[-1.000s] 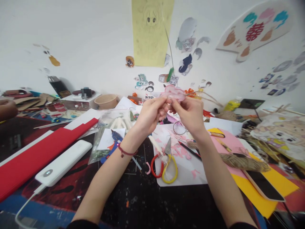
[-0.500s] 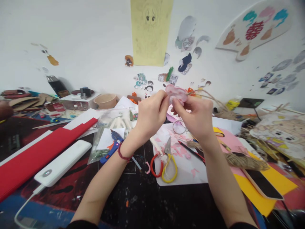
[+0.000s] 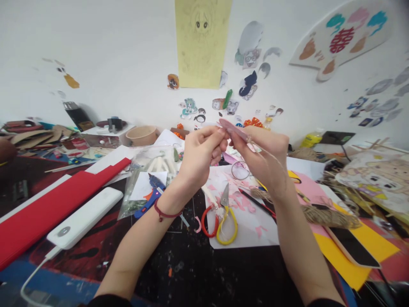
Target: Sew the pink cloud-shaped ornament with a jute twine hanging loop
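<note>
Up in front of me is a thin, rounded pink cut-out [image 3: 235, 129], tilted nearly edge-on. My right hand [image 3: 262, 149] pinches its lower right side between thumb and fingers. A strand of twine [image 3: 266, 151] trails from the piece over the back of that hand. My left hand [image 3: 203, 151] is closed, its fingertips pressed together at the cut-out's left edge; the exact grip point is hidden. Below both hands lie scissors [image 3: 227, 221] with a red and a yellow handle, on white paper [image 3: 255, 236] strewn with pink scraps. Behind them is a metal ring [image 3: 240, 170].
At left are a blue glue gun [image 3: 149, 204], a white power bank [image 3: 84, 218] with its cable, and a long red strip [image 3: 60, 209]. A phone [image 3: 353, 247] and a twine bundle [image 3: 329, 216] lie right. Another person's hand [image 3: 7, 150] shows at the far left edge.
The pink cut-out has turned from facing me to nearly edge-on. The twine now hangs across my right hand instead of pointing right. My left hand has rotated, showing more of its fingers.
</note>
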`<state>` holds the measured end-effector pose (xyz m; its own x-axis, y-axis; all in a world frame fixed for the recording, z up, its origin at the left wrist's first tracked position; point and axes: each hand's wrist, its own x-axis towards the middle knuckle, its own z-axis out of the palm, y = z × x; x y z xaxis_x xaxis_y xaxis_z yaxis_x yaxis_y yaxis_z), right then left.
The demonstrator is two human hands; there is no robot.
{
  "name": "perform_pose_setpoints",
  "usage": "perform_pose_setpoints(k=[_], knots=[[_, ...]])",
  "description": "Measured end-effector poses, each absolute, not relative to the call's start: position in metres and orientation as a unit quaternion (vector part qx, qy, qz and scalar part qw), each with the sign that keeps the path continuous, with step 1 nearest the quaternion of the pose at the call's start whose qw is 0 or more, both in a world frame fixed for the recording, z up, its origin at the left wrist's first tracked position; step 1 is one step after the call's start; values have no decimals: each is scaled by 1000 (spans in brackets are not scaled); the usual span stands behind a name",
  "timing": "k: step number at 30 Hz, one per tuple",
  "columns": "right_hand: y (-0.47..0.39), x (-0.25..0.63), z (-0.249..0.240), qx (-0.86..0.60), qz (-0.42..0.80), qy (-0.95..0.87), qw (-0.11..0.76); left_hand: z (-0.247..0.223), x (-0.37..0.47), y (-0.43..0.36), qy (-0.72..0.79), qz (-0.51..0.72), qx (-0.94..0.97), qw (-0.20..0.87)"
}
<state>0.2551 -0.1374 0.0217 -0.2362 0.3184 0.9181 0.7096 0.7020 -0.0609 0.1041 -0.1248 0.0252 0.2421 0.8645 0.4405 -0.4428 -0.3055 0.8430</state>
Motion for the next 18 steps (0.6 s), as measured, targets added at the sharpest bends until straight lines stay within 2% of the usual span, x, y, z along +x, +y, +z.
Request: perform_pose_setpoints(k=[2, 4, 7, 10, 12, 15, 18], knots=[[-136, 256, 20, -333, -187, -768, 514, 26, 103, -126, 191, 568, 550, 582], [-136, 257, 20, -331, -188, -769, 513, 24, 103, -123, 201, 588, 580, 527], [-136, 258, 20, -346, -193, -759, 517, 17, 103, -116, 227, 638, 681, 278], [-137, 259, 22, -383, -204, -731, 526, 11, 102, -109, 229, 626, 745, 7], [-139, 258, 22, -398, -181, -719, 540, 8, 103, -107, 219, 631, 740, -79], [-140, 254, 22, -399, -99, -707, 575, 5, 107, -109, 218, 666, 710, -71], [-142, 249, 21, -400, -61, -698, 591, 3, 112, -111, 229, 694, 683, 29]])
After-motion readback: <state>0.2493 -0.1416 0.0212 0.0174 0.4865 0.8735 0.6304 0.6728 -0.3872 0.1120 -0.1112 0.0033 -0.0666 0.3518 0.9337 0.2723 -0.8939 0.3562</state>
